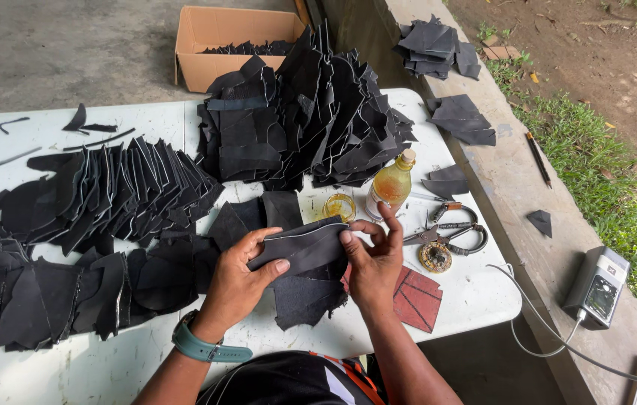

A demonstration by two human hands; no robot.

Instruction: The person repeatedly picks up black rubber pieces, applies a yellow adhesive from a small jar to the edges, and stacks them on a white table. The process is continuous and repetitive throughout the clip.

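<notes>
On the worktop (71,367), fanned pieces (108,195) lie at the left, with a big pile (303,120) behind the middle. A bottle (392,184) stands right of the pile, a small jar (340,206) just left of it, scissors (449,229) to its right. A box (206,45) sits on the floor behind the worktop. A ledge (513,187) runs along the right.

You sit at a white worktop (108,367), its surface scuffed and smudged. Beyond its far edge lies a grey concrete floor (56,52), and on it stands an open cardboard box (213,45). To your right a low concrete ledge (513,187) runs from near to far, rough and pale. Past the ledge, on the far right, you see a strip of green grass (618,187) and bare brown soil (581,45). Daylight is soft on the worktop and brighter out on the ground.
</notes>
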